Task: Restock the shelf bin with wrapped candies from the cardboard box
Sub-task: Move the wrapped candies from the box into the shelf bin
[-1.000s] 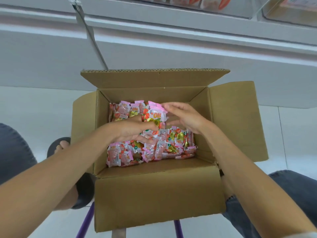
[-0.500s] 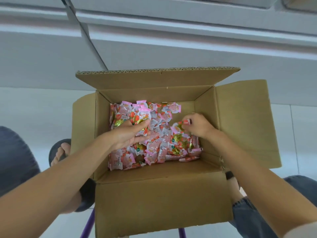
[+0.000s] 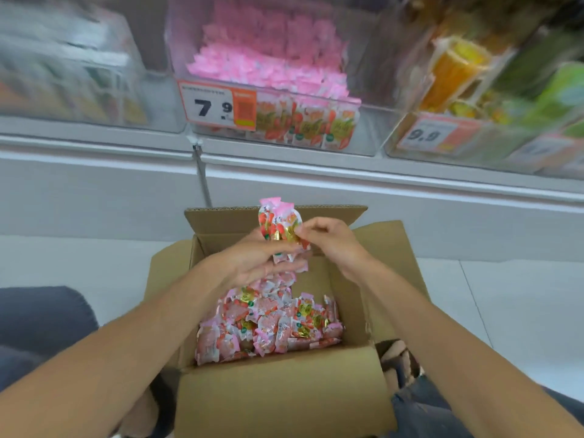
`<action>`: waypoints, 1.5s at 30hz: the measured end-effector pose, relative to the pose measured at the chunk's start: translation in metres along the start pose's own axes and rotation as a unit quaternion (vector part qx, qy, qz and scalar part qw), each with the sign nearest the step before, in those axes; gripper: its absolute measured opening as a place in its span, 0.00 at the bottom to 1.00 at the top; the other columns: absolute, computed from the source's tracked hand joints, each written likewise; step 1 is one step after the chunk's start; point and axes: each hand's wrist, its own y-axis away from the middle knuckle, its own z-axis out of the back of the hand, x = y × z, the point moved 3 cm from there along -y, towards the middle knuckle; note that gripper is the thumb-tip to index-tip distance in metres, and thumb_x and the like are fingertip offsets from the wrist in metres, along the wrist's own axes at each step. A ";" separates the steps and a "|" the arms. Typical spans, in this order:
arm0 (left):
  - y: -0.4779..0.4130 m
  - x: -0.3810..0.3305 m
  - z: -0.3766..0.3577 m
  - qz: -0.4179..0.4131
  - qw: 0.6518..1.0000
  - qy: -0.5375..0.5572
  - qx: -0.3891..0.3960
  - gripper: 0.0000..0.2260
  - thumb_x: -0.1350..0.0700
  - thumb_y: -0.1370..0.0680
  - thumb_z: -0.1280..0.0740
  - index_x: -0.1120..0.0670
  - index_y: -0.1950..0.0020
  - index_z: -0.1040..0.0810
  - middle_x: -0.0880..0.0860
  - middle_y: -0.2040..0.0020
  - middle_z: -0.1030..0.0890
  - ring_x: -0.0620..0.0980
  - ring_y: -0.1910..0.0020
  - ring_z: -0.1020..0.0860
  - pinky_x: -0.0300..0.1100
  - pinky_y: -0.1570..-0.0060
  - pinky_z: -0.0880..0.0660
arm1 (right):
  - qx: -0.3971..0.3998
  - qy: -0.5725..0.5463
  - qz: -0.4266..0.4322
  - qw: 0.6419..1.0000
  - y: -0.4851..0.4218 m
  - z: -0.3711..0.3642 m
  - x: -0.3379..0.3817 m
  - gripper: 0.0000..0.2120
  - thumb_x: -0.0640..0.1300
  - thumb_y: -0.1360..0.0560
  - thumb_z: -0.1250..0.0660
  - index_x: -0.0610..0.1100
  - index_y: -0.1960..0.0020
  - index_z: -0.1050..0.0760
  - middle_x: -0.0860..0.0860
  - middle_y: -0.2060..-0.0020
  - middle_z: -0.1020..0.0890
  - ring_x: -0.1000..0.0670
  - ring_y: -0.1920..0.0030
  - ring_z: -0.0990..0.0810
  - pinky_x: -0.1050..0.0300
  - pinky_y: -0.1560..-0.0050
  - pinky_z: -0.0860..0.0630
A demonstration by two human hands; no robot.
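Note:
An open cardboard box [image 3: 284, 393] sits in front of me, half full of pink and red wrapped candies [image 3: 268, 324]. Above the box my left hand [image 3: 252, 263] holds a bunch of wrapped candies [image 3: 278, 222] upright, fingers curled round them. My right hand [image 3: 328, 238] pinches the right side of the same bunch. The clear shelf bin [image 3: 363, 131] with the 7.9 price tag [image 3: 218, 104] stands higher up, holding matching candies, pink tops showing.
Other clear bins flank it: a blurred one at left [image 3: 79, 74] and one at right with a 9.9 tag [image 3: 433, 134] and yellow-green packs. A white shelf ledge [image 3: 316, 165] runs below the bins. My knees and sandalled feet flank the box on the pale floor.
Both hands have lifted out of the box with a bunch of candies. The view has tilted up, so the shelf bins now show.

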 end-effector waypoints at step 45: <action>-0.033 -0.246 -0.121 -0.154 0.948 -0.254 0.116 0.15 0.70 0.24 0.31 0.56 0.41 0.28 0.57 0.53 0.18 0.50 0.56 0.16 0.37 0.62 0.19 | 0.096 0.244 0.146 0.954 -0.049 0.132 0.267 0.20 0.28 0.31 0.27 0.35 0.41 0.29 0.46 0.55 0.20 0.58 0.61 0.18 0.65 0.63 0.22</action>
